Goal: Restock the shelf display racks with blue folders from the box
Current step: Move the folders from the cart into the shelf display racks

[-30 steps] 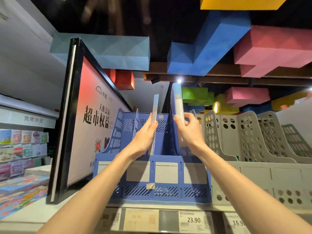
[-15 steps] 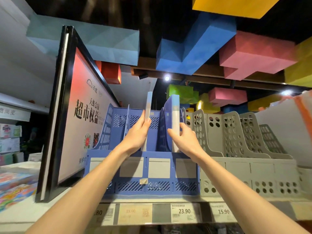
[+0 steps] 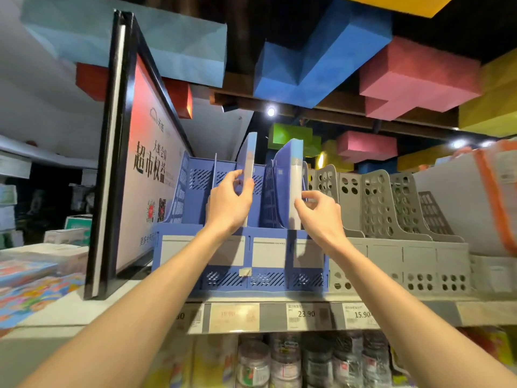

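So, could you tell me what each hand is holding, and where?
Left hand grips a slim blue plastic folder by its spine edge; right hand pinches a thicker blue folder's spine.

Shop interior, dim. Dark ceiling hung with large coloured blocks: pale blue, blue, pink, yellow, green. One spotlight lit on a brown beam. A black-framed sign panel stands upright near the shelf's left end. Price labels line the shelf's front edge.

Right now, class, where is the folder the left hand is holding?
In the head view, the folder stands upright in the blue rack, left of centre, gripped by the left hand.
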A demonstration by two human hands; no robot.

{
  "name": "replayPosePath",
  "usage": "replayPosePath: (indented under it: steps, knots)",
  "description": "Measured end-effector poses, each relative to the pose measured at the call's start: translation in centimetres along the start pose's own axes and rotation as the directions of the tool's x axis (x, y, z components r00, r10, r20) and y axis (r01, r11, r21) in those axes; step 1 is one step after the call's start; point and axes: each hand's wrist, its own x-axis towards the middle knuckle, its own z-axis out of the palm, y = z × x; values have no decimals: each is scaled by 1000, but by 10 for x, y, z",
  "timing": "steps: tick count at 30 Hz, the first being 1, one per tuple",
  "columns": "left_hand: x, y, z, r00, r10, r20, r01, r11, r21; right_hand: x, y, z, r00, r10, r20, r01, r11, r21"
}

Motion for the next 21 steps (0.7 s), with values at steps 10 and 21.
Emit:
replayPosePath:
  steps: [10, 21]
  knots:
    - [-51, 38, -28, 993, 65, -96, -60, 997, 53, -12, -28, -16, 992, -30, -124, 65, 955, 289]
    - [-130, 61, -143, 949, 137, -283, -96, 983, 155, -102, -104, 56, 966, -220, 137, 72, 735, 675]
